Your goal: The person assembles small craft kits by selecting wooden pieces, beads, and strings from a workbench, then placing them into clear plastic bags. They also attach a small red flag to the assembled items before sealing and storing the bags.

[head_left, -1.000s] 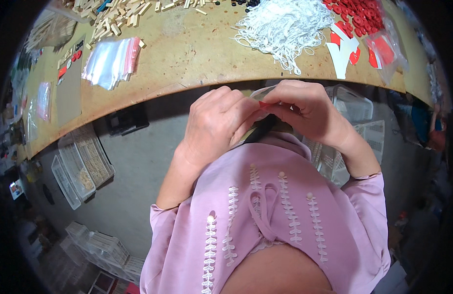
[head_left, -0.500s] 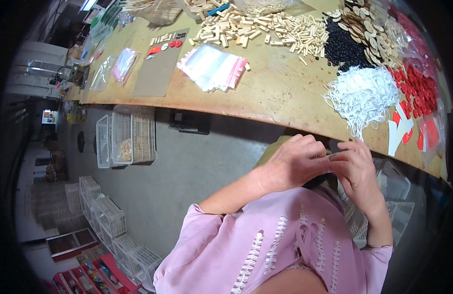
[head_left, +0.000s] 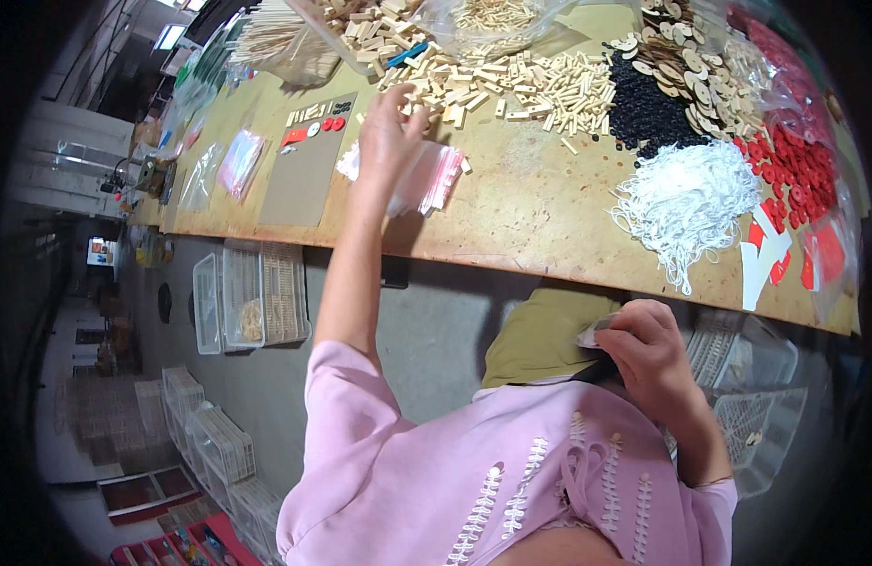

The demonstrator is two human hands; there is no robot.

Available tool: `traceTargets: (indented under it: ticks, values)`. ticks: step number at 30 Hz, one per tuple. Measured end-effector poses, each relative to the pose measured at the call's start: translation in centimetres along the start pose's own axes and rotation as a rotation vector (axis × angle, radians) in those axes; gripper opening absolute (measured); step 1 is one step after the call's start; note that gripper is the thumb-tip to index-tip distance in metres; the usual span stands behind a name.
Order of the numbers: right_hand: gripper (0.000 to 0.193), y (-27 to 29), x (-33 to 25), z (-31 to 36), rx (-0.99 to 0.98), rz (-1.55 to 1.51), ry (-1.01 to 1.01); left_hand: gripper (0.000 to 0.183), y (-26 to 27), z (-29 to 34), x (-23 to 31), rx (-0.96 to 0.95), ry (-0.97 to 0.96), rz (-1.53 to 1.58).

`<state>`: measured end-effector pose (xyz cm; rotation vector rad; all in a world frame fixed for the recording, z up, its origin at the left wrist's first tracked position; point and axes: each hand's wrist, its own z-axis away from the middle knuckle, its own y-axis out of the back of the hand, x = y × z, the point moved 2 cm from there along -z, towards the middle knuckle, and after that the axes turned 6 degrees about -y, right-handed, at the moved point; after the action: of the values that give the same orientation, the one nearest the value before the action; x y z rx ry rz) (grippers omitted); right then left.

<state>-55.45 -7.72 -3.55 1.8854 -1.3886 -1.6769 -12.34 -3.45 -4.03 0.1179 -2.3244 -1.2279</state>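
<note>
My left hand point(head_left: 391, 132) is stretched out over the table at the near edge of a heap of small wooden blocks point(head_left: 445, 80). Its fingers are bent and thumb and forefinger stand apart, with nothing seen between them. Beneath that hand lies a fanned stack of clear plastic bags point(head_left: 427, 179) with pink-red edges, partly covered by the wrist. Close to my body, over my lap, my right hand point(head_left: 651, 349) pinches a small plastic bag point(head_left: 592, 333); most of it is hidden by the fingers.
A cardboard sheet point(head_left: 299, 189) with sample parts lies left of the bags. To the right are wooden pegs point(head_left: 582, 90), black beads point(head_left: 644, 108), white strings point(head_left: 686, 198), red discs point(head_left: 795, 170) and wooden discs point(head_left: 700, 85). Plastic crates point(head_left: 266, 302) stand below the table edge point(head_left: 511, 269).
My hands were together over my lap. The left has moved away, forward and left, to the block heap; the right stays near my lap, holding the small bag.
</note>
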Motion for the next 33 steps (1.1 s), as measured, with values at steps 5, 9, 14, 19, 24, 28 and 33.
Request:
traceTargets:
  ticks: [5, 9, 14, 19, 24, 28, 33]
  values:
    - [0.021, 0.1, -0.3, -0.5, 0.058, 0.058, 0.012, 0.029, -2.5, -3.5, -3.9, -0.074, 0.085, -0.275]
    - [0.021, 0.3, 0.0, -0.9, 0.092, 0.08, 0.032, 0.014, -3.1, -3.7, -4.8, -0.032, 0.023, -0.233]
    - [0.013, 0.2, 0.7, -1.2, 0.069, 0.094, 0.014, 0.019, -2.3, -2.9, -6.4, 0.071, 0.1, 0.188]
    - [0.01, 0.2, 0.1, -3.0, 0.11, 0.097, 0.024, 0.021, 1.5, 2.1, 3.2, 0.071, 0.156, 1.117]
    - [0.021, 0.8, -1.1, -4.4, 0.016, 0.117, -0.023, 0.029, 2.2, 10.1, 17.5, -0.28, -0.029, 1.505]
    - [0.023, 0.6, -1.8, -4.5, 0.015, 0.089, -0.019, 0.028, 0.7, 13.2, 19.3, -0.257, 0.061, 1.492]
    - [0.023, 0.5, -1.9, -3.7, 0.035, 0.024, -0.03, 0.027, 0.0, 14.2, 18.8, -0.24, 0.081, 1.321]
